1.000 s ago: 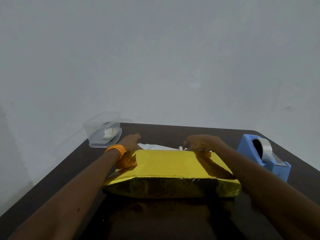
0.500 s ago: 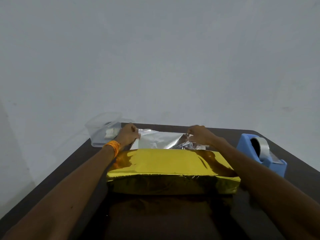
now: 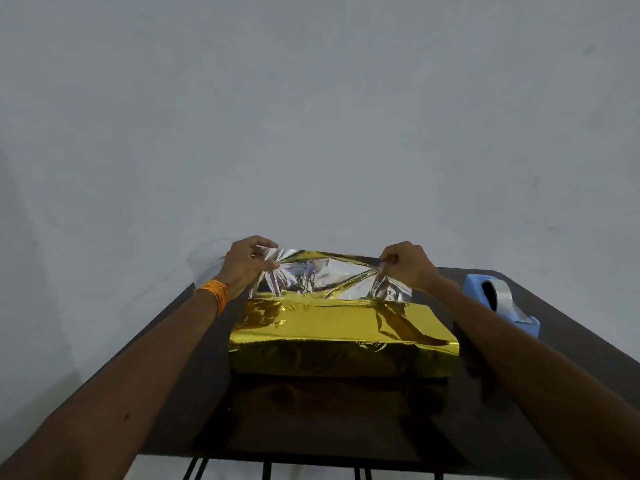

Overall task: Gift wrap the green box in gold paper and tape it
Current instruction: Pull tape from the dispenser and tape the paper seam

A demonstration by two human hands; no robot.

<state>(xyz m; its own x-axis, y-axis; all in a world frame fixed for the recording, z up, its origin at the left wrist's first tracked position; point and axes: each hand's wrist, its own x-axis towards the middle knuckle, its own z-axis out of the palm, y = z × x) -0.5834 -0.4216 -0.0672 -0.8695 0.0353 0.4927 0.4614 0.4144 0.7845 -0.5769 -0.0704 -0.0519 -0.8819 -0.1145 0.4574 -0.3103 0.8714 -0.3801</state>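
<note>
Gold paper (image 3: 332, 327) covers the box on the dark table (image 3: 166, 403); none of the green box shows. The far flap of the paper (image 3: 322, 275) stands lifted behind the box, its silver inner side facing me. My left hand (image 3: 247, 265) pinches the flap's left top corner. My right hand (image 3: 407, 266) pinches its right top corner. Both hands are raised above the far edge of the box, holding the flap stretched between them.
A blue tape dispenser (image 3: 502, 306) with a roll of clear tape sits on the table to the right of the box. A clear plastic container (image 3: 207, 261) is half hidden behind my left hand. A plain grey wall lies beyond the table.
Both hands have risen from the table behind the box and pulled the far flap up and toward me. The silver side now shows much more.
</note>
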